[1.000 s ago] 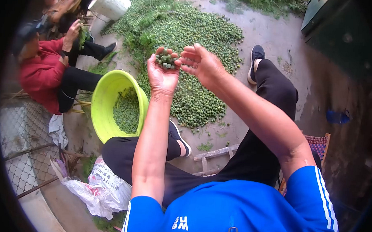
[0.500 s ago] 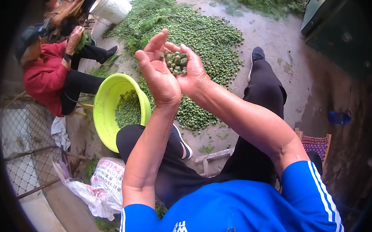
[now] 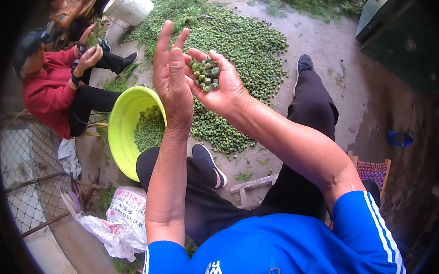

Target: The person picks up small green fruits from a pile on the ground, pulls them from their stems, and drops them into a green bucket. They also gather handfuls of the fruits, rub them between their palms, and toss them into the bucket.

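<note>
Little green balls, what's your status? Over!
Right hand: cupped open, little green balls in palm. Left hand: open, upright, nothing seen in it. Left knee partly hides yellow bucket. Over.

1. The floor [image 3: 326, 41] is greyish and smooth, darker along its right side.
2. A broad heap of small green fruits [image 3: 243, 45] spreads over its middle toward the far edge.
3. Feathery green stalks [image 3: 313, 5] lie along the far edge.
4. A yellow-green basin [image 3: 123, 128] stands left of the heap.
5. A printed white sack [image 3: 128, 211] lies toward the near left corner.

Soft daylight, dark vignette, curved fisheye edges
</note>
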### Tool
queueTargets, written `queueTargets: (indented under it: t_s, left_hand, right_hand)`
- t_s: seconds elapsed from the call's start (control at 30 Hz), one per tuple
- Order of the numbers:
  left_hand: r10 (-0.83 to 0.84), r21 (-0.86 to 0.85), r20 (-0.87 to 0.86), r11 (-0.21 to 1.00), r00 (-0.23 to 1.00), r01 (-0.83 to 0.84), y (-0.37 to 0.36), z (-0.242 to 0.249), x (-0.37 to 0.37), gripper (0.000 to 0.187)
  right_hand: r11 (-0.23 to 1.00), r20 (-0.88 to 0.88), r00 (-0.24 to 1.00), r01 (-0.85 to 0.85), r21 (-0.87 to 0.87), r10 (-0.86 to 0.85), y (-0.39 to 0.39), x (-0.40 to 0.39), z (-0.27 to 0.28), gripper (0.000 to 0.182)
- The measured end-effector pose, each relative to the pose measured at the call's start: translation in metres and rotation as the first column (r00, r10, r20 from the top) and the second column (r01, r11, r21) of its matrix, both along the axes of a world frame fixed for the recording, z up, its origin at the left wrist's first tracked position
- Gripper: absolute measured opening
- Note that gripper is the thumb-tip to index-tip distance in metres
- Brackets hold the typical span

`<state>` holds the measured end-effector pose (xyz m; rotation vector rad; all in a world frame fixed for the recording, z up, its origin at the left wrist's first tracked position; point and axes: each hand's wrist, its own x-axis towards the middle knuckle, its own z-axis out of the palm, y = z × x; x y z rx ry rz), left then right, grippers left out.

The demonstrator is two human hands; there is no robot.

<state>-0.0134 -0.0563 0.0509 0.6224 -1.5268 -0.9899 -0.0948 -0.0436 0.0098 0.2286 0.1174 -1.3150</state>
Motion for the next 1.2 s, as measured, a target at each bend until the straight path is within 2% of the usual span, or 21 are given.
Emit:
queueTargets:
  t_s: [0.03,0.1,0.13,0.2,0.23,0.3,0.37,0.43,0.6,0.67,0.7,0.77,0.83,0.9,0.93,1.1,1.2]
  left_hand:
    - [0.005,-0.009,-0.003,1.000,1.000,-0.005,-0.001,0.000,0.001,0.050]
    - [0.019,0.036,0.147,0.999,0.989,-0.025,0.001,0.001,0.000,0.044]
    - [0.018,0.036,0.147,0.999,0.989,-0.023,0.000,0.001,0.000,0.044]
    - [-0.020,0.148,0.131,0.989,0.991,0.000,-0.002,-0.004,0.003,0.031]
    - [-0.022,0.150,0.131,0.989,0.991,0.002,-0.004,-0.006,0.004,0.031]
    - [0.221,-0.227,0.444,0.965,0.868,-0.130,-0.009,-0.009,0.006,0.018]
    - [0.278,-0.256,0.483,0.952,0.831,-0.170,-0.009,-0.012,0.004,0.015]
    - [0.385,-0.419,0.583,0.897,0.715,-0.141,-0.007,-0.013,0.003,0.015]
    - [0.422,-0.482,0.621,0.870,0.661,-0.101,-0.011,-0.017,0.005,0.011]
    - [0.316,-0.298,0.582,0.940,0.749,-0.165,-0.015,-0.022,0.007,0.010]
    - [0.318,-0.300,0.581,0.939,0.749,-0.166,-0.016,-0.021,0.008,0.010]
    - [0.131,0.042,0.381,0.986,0.915,-0.158,-0.018,-0.019,0.011,0.009]
    - [0.115,0.065,0.378,0.986,0.919,-0.151,-0.024,-0.026,0.017,0.011]
    - [0.077,0.198,0.215,0.973,0.974,-0.121,-0.026,-0.029,0.018,0.010]
    - [0.074,0.214,0.194,0.970,0.978,-0.116,-0.026,-0.028,0.019,0.013]
    - [0.109,0.259,0.251,0.950,0.962,-0.175,-0.026,-0.027,0.021,0.018]
    - [0.112,0.269,0.271,0.945,0.956,-0.187,-0.025,-0.028,0.023,0.017]
  right_hand:
    - [1.000,-0.008,1.000,-0.004,-0.004,0.004,0.000,0.000,0.000,0.034]
    - [0.999,-0.023,0.999,-0.022,0.039,0.023,-0.002,0.001,-0.003,0.033]
    - [0.996,-0.038,0.998,-0.038,0.083,0.041,-0.004,0.002,-0.005,0.032]
    - [0.997,-0.051,0.998,-0.030,0.076,0.034,-0.008,0.006,-0.010,0.031]
    - [0.998,-0.069,0.997,-0.024,0.065,0.028,-0.008,0.005,-0.009,0.030]
    - [0.996,-0.008,0.999,-0.046,0.071,0.047,-0.007,0.001,-0.011,0.027]
    - [0.996,-0.097,0.994,0.053,0.068,-0.046,-0.008,0.001,-0.013,0.027]
    - [0.996,-0.075,0.996,0.054,0.071,-0.048,-0.008,0.002,-0.016,0.028]
    - [0.994,-0.108,0.988,0.110,0.008,-0.109,-0.006,0.003,-0.017,0.026]
    - [0.996,-0.089,0.994,0.069,0.049,-0.064,-0.002,0.000,-0.007,0.025]
    - [0.996,-0.067,0.998,0.026,0.088,-0.021,-0.001,-0.001,-0.003,0.024]
    - [0.998,-0.106,0.994,0.030,0.062,-0.023,-0.004,-0.001,-0.008,0.023]
    - [0.999,-0.144,0.989,0.031,0.038,-0.025,-0.004,-0.001,-0.009,0.022]
    - [0.998,-0.168,0.986,0.025,0.060,-0.014,-0.005,-0.001,-0.010,0.020]
    - [0.998,-0.168,0.986,0.024,0.059,-0.014,-0.005,-0.001,-0.012,0.020]
    - [0.996,-0.165,0.984,-0.078,-0.049,0.069,-0.005,-0.002,-0.019,0.018]
    - [0.991,-0.168,0.978,-0.131,-0.038,0.123,-0.006,-0.004,-0.018,0.019]
